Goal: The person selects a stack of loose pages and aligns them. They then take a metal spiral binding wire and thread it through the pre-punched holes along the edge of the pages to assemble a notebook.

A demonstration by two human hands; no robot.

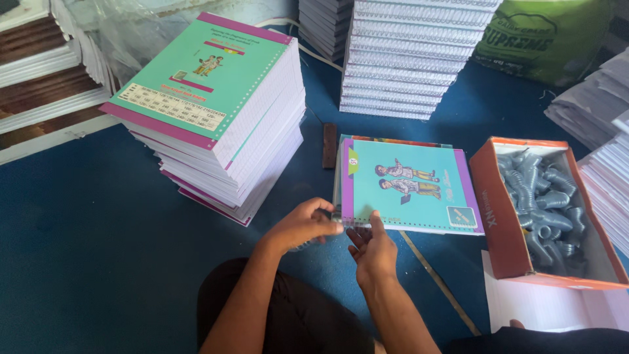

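A notebook with a turquoise cover and purple border (409, 187) lies on the blue floor, its punched edge toward me. My left hand (303, 224) pinches a thin spiral wire at the notebook's near left corner. Just right of it, my right hand (372, 248) has its fingers up against the same punched edge, touching the wire. The wire itself is thin and hard to make out. A second notebook lies under the top one.
A tall stack of unbound green-and-purple notebooks (219, 111) stands to the left. Bound stacks (406, 59) rise behind. An orange box of grey spiral coils (547, 210) sits right, white paper stacks (599, 111) beyond it, and a green sack (544, 36) at the back.
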